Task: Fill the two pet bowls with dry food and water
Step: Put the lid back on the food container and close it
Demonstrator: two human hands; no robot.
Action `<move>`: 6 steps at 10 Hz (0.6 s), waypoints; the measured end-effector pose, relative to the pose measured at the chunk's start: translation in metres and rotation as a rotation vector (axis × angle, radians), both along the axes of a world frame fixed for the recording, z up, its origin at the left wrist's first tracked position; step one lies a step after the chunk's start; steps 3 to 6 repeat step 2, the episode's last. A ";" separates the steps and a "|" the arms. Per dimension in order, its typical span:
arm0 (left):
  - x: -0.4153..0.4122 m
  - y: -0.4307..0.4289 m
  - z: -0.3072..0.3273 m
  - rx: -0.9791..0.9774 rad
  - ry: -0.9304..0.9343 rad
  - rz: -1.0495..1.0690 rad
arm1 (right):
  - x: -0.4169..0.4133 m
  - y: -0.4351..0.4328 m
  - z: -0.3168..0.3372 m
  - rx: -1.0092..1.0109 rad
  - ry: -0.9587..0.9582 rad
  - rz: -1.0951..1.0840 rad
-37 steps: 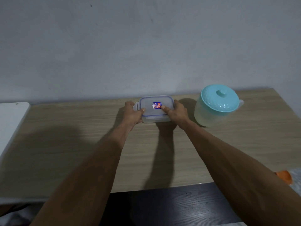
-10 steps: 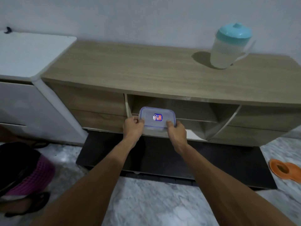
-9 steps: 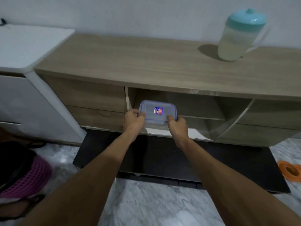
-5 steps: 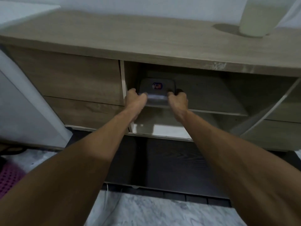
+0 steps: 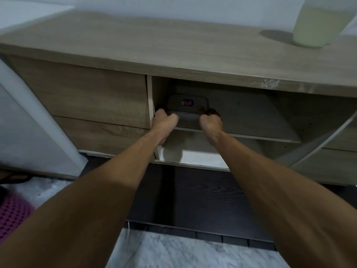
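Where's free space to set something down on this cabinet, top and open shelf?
Top: the cabinet top is bare from its left end to the pitcher at far right. Upper shelf: bare right of the container. Crowded at the shelf's left end, where left hand and right hand grip the container beside the divider.

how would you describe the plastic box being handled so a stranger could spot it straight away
Start at the long wooden cabinet and find the open compartment under its top, right of the closed drawer fronts. On the upper shelf there, the lidded container sits between the left hand and right hand. It alone carries a small red and blue sticker on its lid.
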State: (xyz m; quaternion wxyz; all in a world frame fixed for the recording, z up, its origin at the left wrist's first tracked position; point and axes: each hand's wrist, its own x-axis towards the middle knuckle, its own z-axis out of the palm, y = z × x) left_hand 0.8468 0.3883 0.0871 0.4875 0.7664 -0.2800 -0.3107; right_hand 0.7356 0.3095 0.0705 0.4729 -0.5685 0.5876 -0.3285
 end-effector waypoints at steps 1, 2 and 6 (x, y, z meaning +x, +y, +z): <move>0.000 0.027 -0.001 -0.049 0.118 -0.008 | -0.023 0.024 0.015 0.001 -0.041 0.014; -0.018 0.121 -0.018 0.019 -0.003 -0.038 | -0.088 0.081 0.019 0.039 -0.029 0.018; -0.018 0.121 -0.018 0.019 -0.003 -0.038 | -0.088 0.081 0.019 0.039 -0.029 0.018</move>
